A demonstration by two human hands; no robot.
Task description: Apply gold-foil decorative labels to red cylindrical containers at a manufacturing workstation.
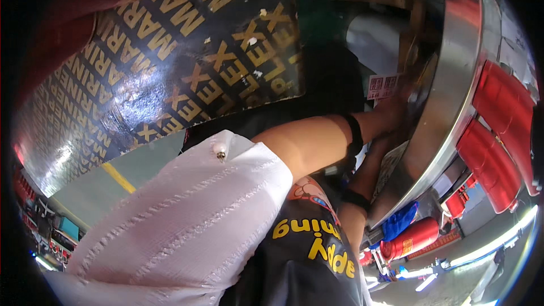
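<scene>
Both my forearms reach across to the right, into shadow beside a curved metal edge. My left hand is farthest in, dark and blurred, with its fingers not distinguishable. Just below it, my right hand is also in shadow, and its fingers cannot be made out. Whether either holds anything is hidden. A dark elastic band circles each forearm. Close above my left hand is a pale label with square printed codes. A white sleeve covers my upper left arm, and I wear a black apron with yellow lettering.
A glossy black board with gold lettering and pale specks fills the upper left. Beyond the metal edge are shiny red rounded objects and a red cylinder. A yellow line marks the floor at left.
</scene>
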